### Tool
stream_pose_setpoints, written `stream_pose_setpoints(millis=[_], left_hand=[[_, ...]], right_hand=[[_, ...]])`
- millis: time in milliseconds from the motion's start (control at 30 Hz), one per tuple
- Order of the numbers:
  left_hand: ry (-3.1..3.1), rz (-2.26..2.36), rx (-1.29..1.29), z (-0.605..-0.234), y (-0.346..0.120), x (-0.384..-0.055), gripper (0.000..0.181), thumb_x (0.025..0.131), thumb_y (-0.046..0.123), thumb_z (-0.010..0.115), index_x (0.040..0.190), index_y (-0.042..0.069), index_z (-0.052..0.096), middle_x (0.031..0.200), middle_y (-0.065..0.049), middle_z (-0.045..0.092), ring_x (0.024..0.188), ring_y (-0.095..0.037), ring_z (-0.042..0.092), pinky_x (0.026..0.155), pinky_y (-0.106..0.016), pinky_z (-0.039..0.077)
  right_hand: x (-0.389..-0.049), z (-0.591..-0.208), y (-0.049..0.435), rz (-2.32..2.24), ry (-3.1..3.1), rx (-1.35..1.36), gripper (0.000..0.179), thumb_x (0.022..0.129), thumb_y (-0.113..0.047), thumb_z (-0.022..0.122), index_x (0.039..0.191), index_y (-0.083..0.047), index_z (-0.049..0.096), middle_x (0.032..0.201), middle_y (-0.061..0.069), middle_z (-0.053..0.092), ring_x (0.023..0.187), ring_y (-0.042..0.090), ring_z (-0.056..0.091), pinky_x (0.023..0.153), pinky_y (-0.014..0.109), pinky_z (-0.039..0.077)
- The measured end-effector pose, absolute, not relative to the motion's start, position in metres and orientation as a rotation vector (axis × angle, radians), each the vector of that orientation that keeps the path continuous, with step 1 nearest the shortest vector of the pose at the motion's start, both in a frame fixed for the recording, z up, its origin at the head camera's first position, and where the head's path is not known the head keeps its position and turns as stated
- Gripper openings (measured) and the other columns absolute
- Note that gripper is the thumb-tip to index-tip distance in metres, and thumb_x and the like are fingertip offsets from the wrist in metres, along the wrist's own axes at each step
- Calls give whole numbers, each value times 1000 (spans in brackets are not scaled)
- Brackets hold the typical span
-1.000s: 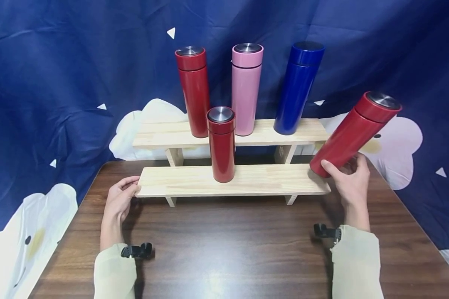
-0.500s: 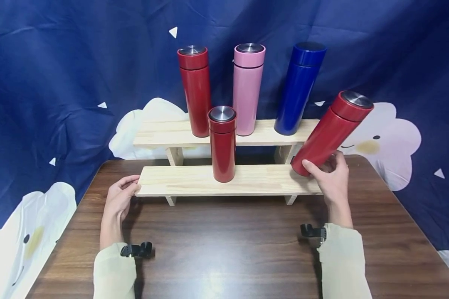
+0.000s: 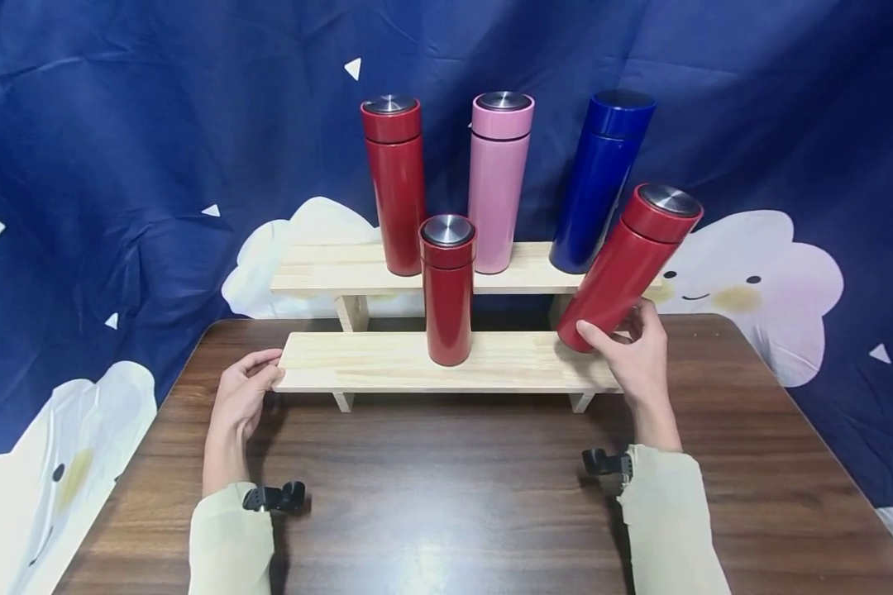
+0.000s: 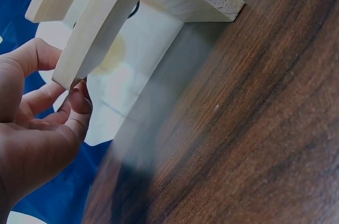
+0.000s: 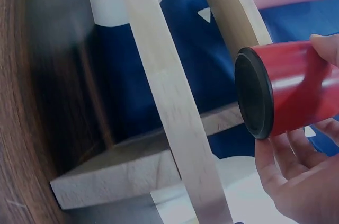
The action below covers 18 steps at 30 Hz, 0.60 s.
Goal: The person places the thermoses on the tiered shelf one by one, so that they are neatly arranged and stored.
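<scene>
My right hand (image 3: 638,351) grips a red thermos flask (image 3: 621,268) low on its body, thumb at the front. The flask leans to the right, its steel-topped lid up. In the right wrist view its black base (image 5: 254,92) hangs apart from the boards. At the other end, my left hand (image 3: 240,395) pinches the left end of the lower wooden shelf (image 3: 357,364); the left wrist view shows fingers on both sides of the board end (image 4: 79,57). A second red thermos flask (image 3: 449,306) stands upright mid-shelf.
On the higher wooden shelf (image 3: 320,268) behind stand a red flask (image 3: 398,198), a pink flask (image 3: 497,202) and a blue flask (image 3: 599,182). Both shelves rest on short wooden legs on a brown table (image 3: 432,496). A dark blue curtain (image 3: 193,99) hangs behind.
My right hand has carried the tilted red thermos flask leftward, from beyond the lower shelf's right end to above its right part. My left hand keeps its place on the shelf end.
</scene>
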<state>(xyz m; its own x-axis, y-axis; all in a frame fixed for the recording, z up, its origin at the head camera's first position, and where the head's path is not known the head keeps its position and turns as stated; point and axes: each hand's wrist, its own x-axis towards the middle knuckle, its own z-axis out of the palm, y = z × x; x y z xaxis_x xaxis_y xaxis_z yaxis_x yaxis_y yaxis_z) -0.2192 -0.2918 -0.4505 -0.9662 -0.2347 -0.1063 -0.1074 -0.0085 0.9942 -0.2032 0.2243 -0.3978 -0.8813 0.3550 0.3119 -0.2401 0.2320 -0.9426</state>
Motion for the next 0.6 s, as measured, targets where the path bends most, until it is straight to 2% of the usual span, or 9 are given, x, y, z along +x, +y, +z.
stream_pose_setpoints(millis=[200, 400, 600], left_hand=[[-2169, -2127, 368, -452, -293, -219, 47, 87, -8, 55, 133, -16, 51, 100, 1, 61, 87, -6, 59, 74, -15, 49], [-2180, -2122, 364, -450, -291, -219, 48, 87, -8, 55, 134, -16, 49, 100, 1, 61, 87, -5, 58, 74, -15, 48], [-2181, -2110, 373, -450, -292, -219, 47, 88, -8, 54, 134, -16, 50, 104, -1, 59, 89, -6, 58, 76, -15, 48]], right_hand=[[-205, -403, 216, 1714, -2060, -52, 62, 82, -14, 82, 137, -12, 54, 126, 4, 60, 107, 18, 57, 83, 21, 52], [-206, -404, 206, 1737, -2087, -22, 63, 81, -14, 83, 136, -10, 54, 123, 2, 60, 106, 17, 57, 81, 20, 52], [-208, -407, 198, 1741, -2138, 14, 66, 83, -20, 83, 139, -8, 51, 127, 6, 59, 109, 19, 57, 82, 20, 53]])
